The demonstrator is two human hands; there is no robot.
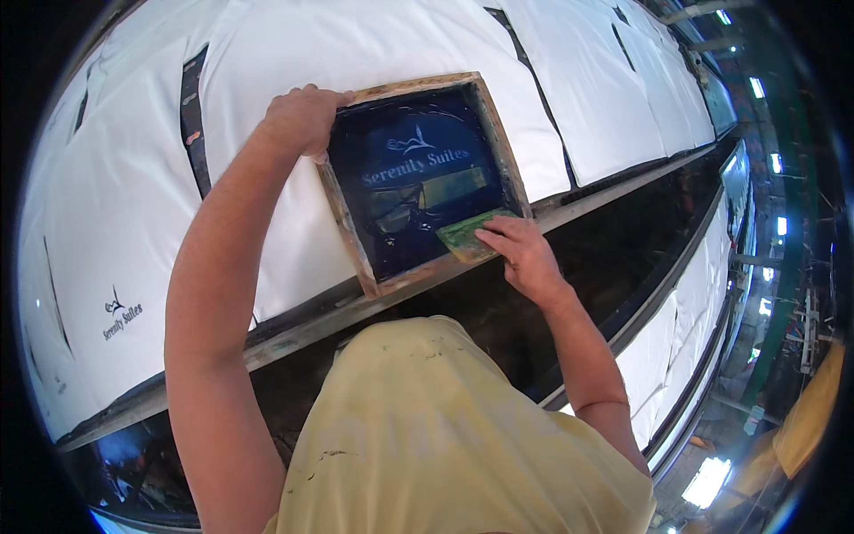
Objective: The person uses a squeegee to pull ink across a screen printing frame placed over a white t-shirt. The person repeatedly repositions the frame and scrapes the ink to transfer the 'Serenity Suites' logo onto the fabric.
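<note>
A wooden-framed printing screen lies tilted on white fabric, its dark blue mesh showing a light emblem and lettering. Wet, glossy dark ink is smeared over the mesh's lower half. My left hand grips the frame's upper-left corner, fingers bent over the wood. At the lower-right end of the screen, my right hand holds a flat green squeegee, fingers pressed along its face. The squeegee's far edge is by the mesh, and its near part overlaps the frame's near rail. Whether its edge touches the ink cannot be told.
White fabric panels lie along the long table, with dark gaps between them. One at left bears a small dark print. A rail runs along the table's near edge. Another table with white fabric stands at right, across a dark aisle.
</note>
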